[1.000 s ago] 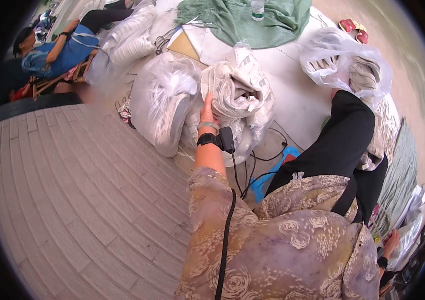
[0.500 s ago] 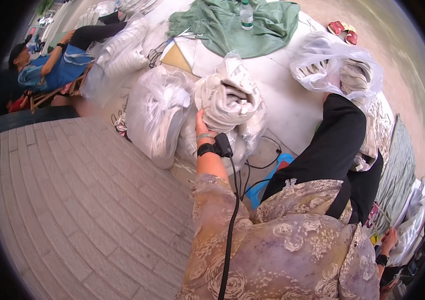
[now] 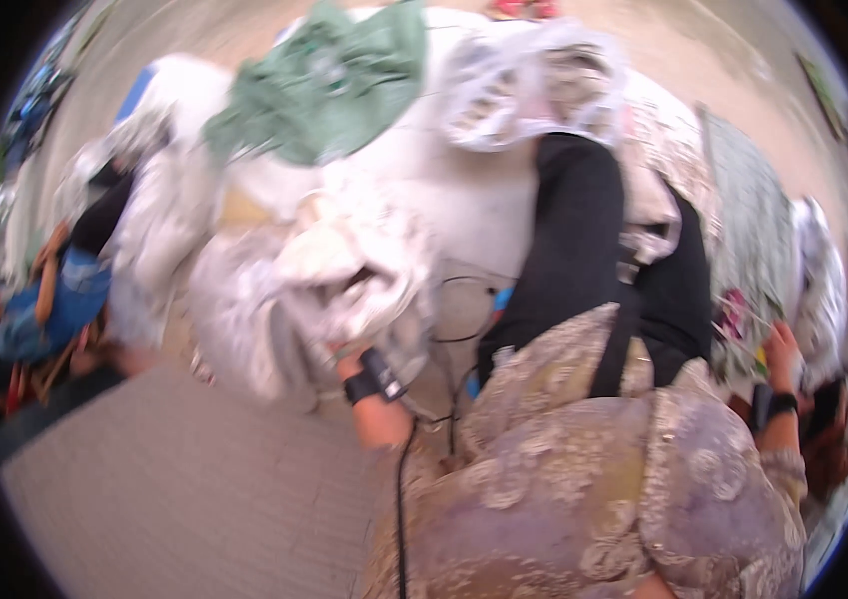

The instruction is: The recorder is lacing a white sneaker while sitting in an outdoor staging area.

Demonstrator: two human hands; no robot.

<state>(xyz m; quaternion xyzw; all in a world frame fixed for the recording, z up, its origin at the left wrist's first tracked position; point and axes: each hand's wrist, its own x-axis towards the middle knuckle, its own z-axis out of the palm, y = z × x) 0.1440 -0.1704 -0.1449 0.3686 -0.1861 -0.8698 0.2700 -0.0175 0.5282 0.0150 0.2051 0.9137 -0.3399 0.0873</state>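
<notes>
The left forearm slants up and leftward, its wrist near a cream rolled fabric bundle that sits ahead and left of the knees. The left hand is at the bundle's low near side; whether it grips or merely rests there cannot be told. Far off to the right, the right hand is raised beside a pink-and-green item; whether it grasps anything is likewise unclear.

Blur smears the bundle's folds and hides the left fingers. A seated co-worker in blue is partly lost in the dark left rim, and red shoes are cut by the top edge.

Grey paving fills the lower left. Legs in black trousers stand between the two hands. Beyond lies a white sheet bearing a crumpled green cloth. A clear plastic bag crowds the bundle's left side; another plastic bag lies past the knees. A black cable hangs below the boxy wrist device.
</notes>
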